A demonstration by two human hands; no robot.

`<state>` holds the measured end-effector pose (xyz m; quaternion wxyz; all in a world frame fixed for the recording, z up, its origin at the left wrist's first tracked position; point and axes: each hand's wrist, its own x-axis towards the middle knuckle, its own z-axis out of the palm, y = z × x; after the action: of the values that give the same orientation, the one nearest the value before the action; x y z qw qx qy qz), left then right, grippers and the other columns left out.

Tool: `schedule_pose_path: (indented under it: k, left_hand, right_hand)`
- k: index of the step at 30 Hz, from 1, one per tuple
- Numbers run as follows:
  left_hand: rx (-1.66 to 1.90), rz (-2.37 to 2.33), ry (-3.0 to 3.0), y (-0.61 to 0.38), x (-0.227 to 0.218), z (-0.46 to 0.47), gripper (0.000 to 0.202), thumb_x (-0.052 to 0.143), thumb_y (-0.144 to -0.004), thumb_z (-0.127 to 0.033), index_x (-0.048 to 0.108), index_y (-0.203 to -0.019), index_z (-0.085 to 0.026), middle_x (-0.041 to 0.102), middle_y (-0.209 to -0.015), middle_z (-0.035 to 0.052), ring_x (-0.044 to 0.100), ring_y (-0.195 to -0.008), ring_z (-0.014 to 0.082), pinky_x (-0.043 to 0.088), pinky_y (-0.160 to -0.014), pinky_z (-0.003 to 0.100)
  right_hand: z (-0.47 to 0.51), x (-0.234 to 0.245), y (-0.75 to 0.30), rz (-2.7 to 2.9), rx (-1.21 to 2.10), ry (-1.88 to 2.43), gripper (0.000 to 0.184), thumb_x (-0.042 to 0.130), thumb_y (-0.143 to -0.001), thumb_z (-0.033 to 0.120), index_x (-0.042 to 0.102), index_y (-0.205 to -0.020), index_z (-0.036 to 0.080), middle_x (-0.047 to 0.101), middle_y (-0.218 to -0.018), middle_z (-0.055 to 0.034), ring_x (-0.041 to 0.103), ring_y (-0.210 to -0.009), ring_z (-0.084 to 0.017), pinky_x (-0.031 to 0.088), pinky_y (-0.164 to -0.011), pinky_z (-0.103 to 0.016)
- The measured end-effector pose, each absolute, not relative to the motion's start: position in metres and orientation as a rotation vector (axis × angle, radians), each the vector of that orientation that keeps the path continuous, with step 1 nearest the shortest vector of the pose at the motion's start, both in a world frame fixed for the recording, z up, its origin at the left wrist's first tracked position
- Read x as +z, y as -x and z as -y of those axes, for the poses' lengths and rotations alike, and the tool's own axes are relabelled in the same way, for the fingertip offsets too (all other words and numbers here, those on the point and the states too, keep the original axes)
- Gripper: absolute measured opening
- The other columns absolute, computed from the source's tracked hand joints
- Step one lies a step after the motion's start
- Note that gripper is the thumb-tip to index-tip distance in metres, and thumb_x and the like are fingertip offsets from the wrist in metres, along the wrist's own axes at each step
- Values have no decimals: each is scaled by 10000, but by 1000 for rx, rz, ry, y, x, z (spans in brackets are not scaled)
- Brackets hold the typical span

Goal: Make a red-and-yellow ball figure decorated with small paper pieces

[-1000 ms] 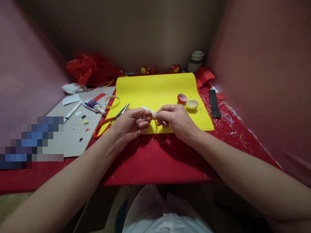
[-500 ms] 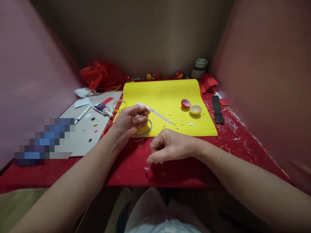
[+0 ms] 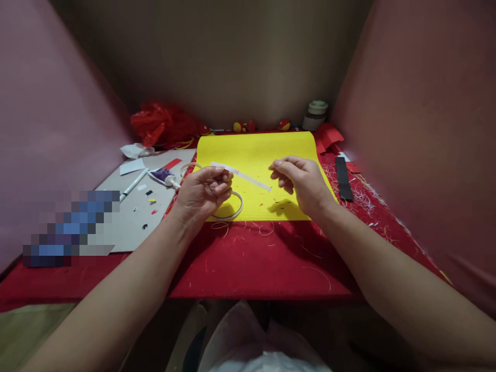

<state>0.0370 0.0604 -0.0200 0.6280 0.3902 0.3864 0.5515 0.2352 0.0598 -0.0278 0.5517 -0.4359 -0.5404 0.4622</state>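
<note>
A narrow, flat white strip point(image 3: 251, 181) slants down to the right from my left hand point(image 3: 205, 191), whose thumb and fingertips are pinched on it near its upper end. To the right, my right hand point(image 3: 302, 183) hovers above the yellow corrugated sheet point(image 3: 256, 147) with loosely bent fingers apart. Nothing shows in it, and its fingertips are close to the strip's lower end without touching. Beneath my left hand a thin pale ring point(image 3: 240, 206), like a tape roll, lies at the sheet's front edge. My right hand hides the spot where the two small bowls stood.
On the left, a grey board point(image 3: 127, 227) carries a purple glue tube point(image 3: 163, 176), a marker point(image 3: 134, 185) and paper scraps. A red plastic bag point(image 3: 163, 124) and a lidded jar point(image 3: 315, 114) stand at the back. Right of the sheet are a black strip point(image 3: 343, 178) and loose threads.
My right hand has risen from the front red cloth and moved forward and right over the yellow sheet, its fingers now apart. My left hand keeps its pinch on the strip, nearly unmoved.
</note>
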Motion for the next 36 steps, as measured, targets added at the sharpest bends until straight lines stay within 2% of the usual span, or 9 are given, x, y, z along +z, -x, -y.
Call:
schedule_pose_path:
  k: [3,6,11,15,18,24,29,32,36]
  left_hand:
    - [1297,-884,-875,-36,-20,-62,71,567,-635,-136,586,-566,-131,568,-587,-2,327,-376,21,300,-388,192]
    - [1306,-904,-879,-34,-19,-64,64,571,-641,-135,571,-577,-135,556,-580,-10,323,-373,21,301,-388,190]
    - [1301,-921,-882,-35,-23,-65,73,636,-692,-172,586,-653,-134,553,-603,-21,355,-381,11,299,-391,165]
    - [1138,-890,-939,-45,-34,-61,228,754,-688,-301,649,-764,-114,593,-677,1,459,-448,19,331,-411,148]
    - [1097,-917,-1009,-54,-40,-55,225,784,-656,-279,638,-685,-110,579,-624,-4,433,-429,18,304,-398,156]
    - [1103,-1036,-1143,-61,-37,-48,228,758,-655,-223,590,-532,-130,429,-407,-42,333,-347,27,189,-359,187]
    - [1105,-1025,-1111,-59,-38,-49,187,737,-688,-238,628,-582,-127,501,-445,-13,348,-351,28,194,-355,186]
    - [1148,-1088,-1161,-58,-38,-48,208,721,-720,-261,634,-590,-124,489,-410,-19,338,-334,28,190,-347,183]
    - [1299,-1234,-1311,-60,-35,-46,223,683,-756,-241,634,-578,-117,484,-386,-28,374,-333,31,220,-352,172]
  right_hand:
    - [-65,-34,-235,1275,1422,985,238,641,-741,366,661,-720,130,647,-647,-50,495,-485,-84,277,-389,-204]
    - [-63,-40,-232,1292,1556,905,184,692,-686,303,668,-690,120,654,-603,-45,487,-448,-75,260,-370,-199]
    - [-61,-45,-228,1292,1473,887,145,738,-641,229,640,-592,133,636,-534,-31,454,-398,-64,232,-349,-205]
    - [-59,-44,-225,1287,1441,951,172,731,-649,243,621,-568,139,613,-505,-17,430,-377,-56,243,-352,-206]
    - [-55,-43,-223,1312,1421,985,175,718,-663,259,624,-586,133,610,-513,-12,447,-404,-57,274,-379,-201]
    - [-51,-44,-221,1388,1381,984,166,685,-684,242,609,-572,147,606,-522,-3,461,-436,-64,338,-438,-210]
    - [-55,-44,-223,1390,1414,995,145,671,-707,245,620,-631,132,626,-562,-19,471,-443,-69,323,-430,-216]
    - [-55,-42,-223,1392,1228,1092,95,617,-759,224,641,-737,134,634,-612,-12,486,-463,-82,350,-445,-226]
    - [-49,-41,-220,1447,826,1123,159,599,-793,205,605,-642,158,577,-553,25,474,-481,-80,389,-514,-232]
